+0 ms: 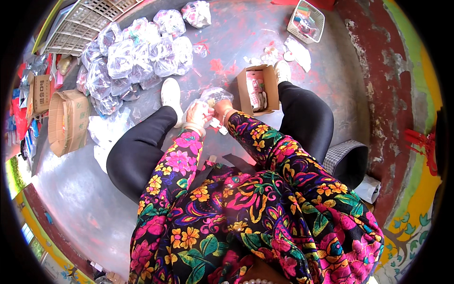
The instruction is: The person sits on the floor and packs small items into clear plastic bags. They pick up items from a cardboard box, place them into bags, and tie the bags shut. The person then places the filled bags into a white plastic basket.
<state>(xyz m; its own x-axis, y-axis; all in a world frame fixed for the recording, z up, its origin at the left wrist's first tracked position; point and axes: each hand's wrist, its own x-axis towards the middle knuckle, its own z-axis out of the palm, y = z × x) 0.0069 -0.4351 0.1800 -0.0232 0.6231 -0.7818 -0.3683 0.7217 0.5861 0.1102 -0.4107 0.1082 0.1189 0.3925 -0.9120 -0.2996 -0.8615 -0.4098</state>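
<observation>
On the floor, the open cardboard box serves as landmark; it contains pink and white packets. The clear plastic bag is just left of that box. Your left hand has its fingers curled closed on the bag's edge. Your right hand, fingers bent, meets the bag nearer the box; its grip cannot be determined. Filled bags are piled well left of the box.

Left hand just beside right hand
</observation>
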